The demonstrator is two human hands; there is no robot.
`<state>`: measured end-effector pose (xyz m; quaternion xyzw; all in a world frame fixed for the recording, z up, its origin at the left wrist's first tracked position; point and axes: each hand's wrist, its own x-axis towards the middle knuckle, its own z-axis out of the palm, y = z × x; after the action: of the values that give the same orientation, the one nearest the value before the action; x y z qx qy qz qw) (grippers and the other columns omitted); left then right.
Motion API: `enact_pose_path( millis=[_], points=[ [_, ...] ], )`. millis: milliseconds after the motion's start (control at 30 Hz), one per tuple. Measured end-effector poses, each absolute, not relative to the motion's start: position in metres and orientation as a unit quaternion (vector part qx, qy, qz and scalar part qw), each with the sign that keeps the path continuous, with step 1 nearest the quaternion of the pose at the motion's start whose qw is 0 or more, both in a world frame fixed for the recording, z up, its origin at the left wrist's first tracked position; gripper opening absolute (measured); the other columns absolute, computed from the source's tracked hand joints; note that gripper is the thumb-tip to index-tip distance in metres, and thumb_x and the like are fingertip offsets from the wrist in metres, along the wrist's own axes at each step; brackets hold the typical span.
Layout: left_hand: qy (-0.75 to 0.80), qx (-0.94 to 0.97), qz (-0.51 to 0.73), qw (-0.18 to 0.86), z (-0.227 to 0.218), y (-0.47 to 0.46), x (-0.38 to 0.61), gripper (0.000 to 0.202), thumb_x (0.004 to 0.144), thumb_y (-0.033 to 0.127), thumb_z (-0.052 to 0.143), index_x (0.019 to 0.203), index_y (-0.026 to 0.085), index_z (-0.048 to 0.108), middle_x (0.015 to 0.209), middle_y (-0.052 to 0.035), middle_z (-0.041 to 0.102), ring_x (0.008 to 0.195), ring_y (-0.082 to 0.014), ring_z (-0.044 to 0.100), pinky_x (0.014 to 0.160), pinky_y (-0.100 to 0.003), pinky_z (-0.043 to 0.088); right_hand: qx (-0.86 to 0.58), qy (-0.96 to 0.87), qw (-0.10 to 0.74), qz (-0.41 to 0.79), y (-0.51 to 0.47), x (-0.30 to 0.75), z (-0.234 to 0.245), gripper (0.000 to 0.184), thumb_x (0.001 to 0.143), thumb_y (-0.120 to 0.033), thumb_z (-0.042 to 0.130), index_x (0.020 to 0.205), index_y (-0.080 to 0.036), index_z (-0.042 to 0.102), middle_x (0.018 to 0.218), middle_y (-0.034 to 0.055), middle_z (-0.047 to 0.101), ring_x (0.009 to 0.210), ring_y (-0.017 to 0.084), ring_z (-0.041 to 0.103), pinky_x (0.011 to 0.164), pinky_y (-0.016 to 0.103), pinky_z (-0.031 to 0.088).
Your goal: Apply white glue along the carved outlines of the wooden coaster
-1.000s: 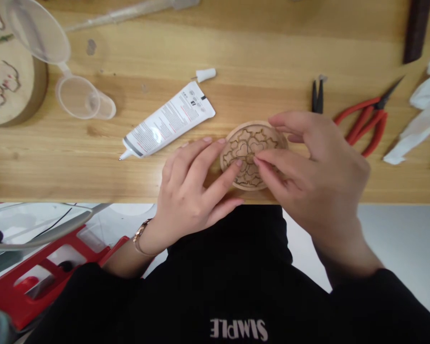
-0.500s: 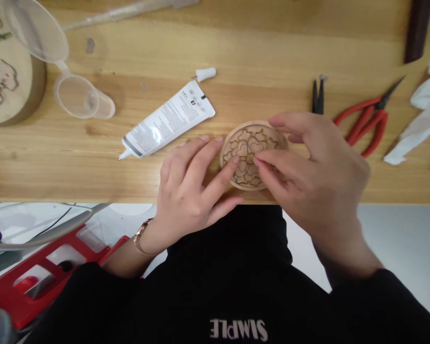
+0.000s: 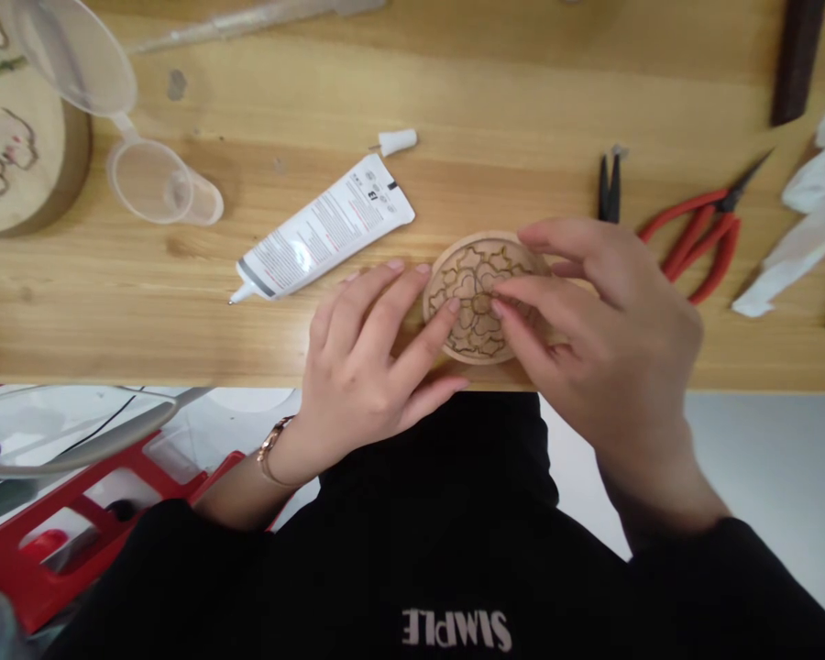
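Note:
A small round wooden plate (image 3: 468, 346) with a raised rim lies near the table's front edge, its face covered in a flower pattern of thin gold-coloured wire outlines. My left hand (image 3: 378, 357) rests flat beside and over its left side, fingers spread, the index fingertip pressing on the pattern near the centre. My right hand (image 3: 605, 330) is over the right side, thumb and index finger pinched together close to the middle of the flower. Whatever is between those fingertips is too small to make out. The plate's right part is hidden under this hand.
A white glue tube (image 3: 323, 229) lies behind my left hand, its cap (image 3: 397, 140) beside it. Red-handled pliers (image 3: 711, 229), black-tipped pliers (image 3: 610, 188) and crumpled tissue (image 3: 797, 220) are at right. At left are a lidded plastic cup (image 3: 151, 183) and a decorated round wooden piece (image 3: 34, 156).
My right thumb and index finger have shifted slightly to the right, showing more of the flower's centre. My left hand stays in place on the plate. The view has moved a little.

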<state>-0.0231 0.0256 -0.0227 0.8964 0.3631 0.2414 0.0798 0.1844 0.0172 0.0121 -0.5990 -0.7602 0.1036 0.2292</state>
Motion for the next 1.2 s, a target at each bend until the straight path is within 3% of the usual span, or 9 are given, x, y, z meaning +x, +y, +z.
enact_pose_path(
  millis=[333,533,700,900,967,1033,1067,1200],
  points=[
    [0.336,0.899,0.26,0.107,-0.02,0.027,-0.025,0.055,0.085,0.056,0.064,0.123,0.017,0.061,0.128,-0.0183,0.058,0.123,-0.0357,0.053,0.1,-0.053,0.048,-0.589,-0.767,0.235,0.1,0.017,0.184,0.013,0.01,0.085,-0.019,0.064,0.089,-0.027,0.067,0.113,0.0059,0.07,0.1,0.025,0.068,0.079,0.04,0.058],
    [0.327,0.904,0.253,0.106,-0.02,0.029,-0.024,0.057,0.086,0.061,0.06,0.123,0.018,0.062,0.129,-0.0183,0.058,0.122,-0.0362,0.052,0.098,-0.054,0.048,-0.605,-0.756,0.248,0.008,0.027,0.202,0.016,0.013,0.085,-0.016,0.064,0.096,-0.017,0.069,0.101,0.0148,0.072,0.096,0.027,0.07,0.082,0.041,0.056],
    [0.325,0.901,0.268,0.103,-0.021,0.029,-0.025,0.058,0.086,0.06,0.062,0.122,0.015,0.063,0.125,-0.0192,0.059,0.12,-0.0361,0.054,0.097,-0.054,0.049,-0.699,-0.7,0.137,-0.052,0.045,0.227,0.008,0.03,0.075,-0.022,0.072,0.104,-0.016,0.068,0.089,0.01,0.073,0.084,0.027,0.07,0.07,0.042,0.055],
    [0.345,0.883,0.305,0.093,-0.023,0.029,-0.025,0.045,0.087,0.048,0.065,0.116,0.014,0.065,0.12,-0.0174,0.061,0.115,-0.0336,0.056,0.096,-0.051,0.051,-0.767,-0.639,-0.027,0.044,0.066,0.221,0.009,0.052,0.077,-0.02,0.064,0.128,-0.017,0.054,0.103,0.0123,0.071,0.1,0.034,0.068,0.083,0.052,0.053],
    [0.362,0.871,0.318,0.097,-0.022,0.029,-0.025,0.036,0.085,0.037,0.07,0.113,0.015,0.065,0.117,-0.0163,0.062,0.114,-0.0323,0.058,0.096,-0.048,0.051,-0.756,-0.652,-0.036,0.051,0.066,0.221,0.011,0.055,0.078,-0.018,0.059,0.133,-0.02,0.051,0.108,0.0115,0.07,0.103,0.035,0.066,0.084,0.054,0.052],
    [0.375,0.86,0.328,0.107,-0.022,0.03,-0.025,0.032,0.083,0.028,0.072,0.112,0.017,0.064,0.116,-0.0137,0.064,0.114,-0.0307,0.059,0.095,-0.047,0.052,-0.728,-0.682,0.045,0.061,0.061,0.225,0.012,0.05,0.081,-0.017,0.056,0.131,-0.024,0.055,0.103,0.008,0.07,0.099,0.03,0.067,0.084,0.049,0.052],
    [0.378,0.858,0.33,0.111,-0.021,0.031,-0.026,0.031,0.083,0.026,0.072,0.112,0.018,0.064,0.116,-0.0127,0.064,0.113,-0.0301,0.06,0.095,-0.047,0.052,-0.707,-0.692,0.124,0.077,0.057,0.229,0.013,0.045,0.084,-0.017,0.054,0.128,-0.027,0.06,0.098,0.0061,0.069,0.093,0.026,0.067,0.082,0.044,0.052],
    [0.366,0.871,0.31,0.104,-0.021,0.031,-0.026,0.038,0.085,0.035,0.07,0.117,0.018,0.063,0.119,-0.0139,0.065,0.115,-0.031,0.059,0.095,-0.048,0.052,-0.599,-0.579,0.487,0.264,0.042,0.24,0.018,0.036,0.085,-0.015,0.053,0.105,-0.034,0.076,0.076,0.0048,0.061,0.057,0.016,0.054,0.048,0.031,0.042]
  ],
)
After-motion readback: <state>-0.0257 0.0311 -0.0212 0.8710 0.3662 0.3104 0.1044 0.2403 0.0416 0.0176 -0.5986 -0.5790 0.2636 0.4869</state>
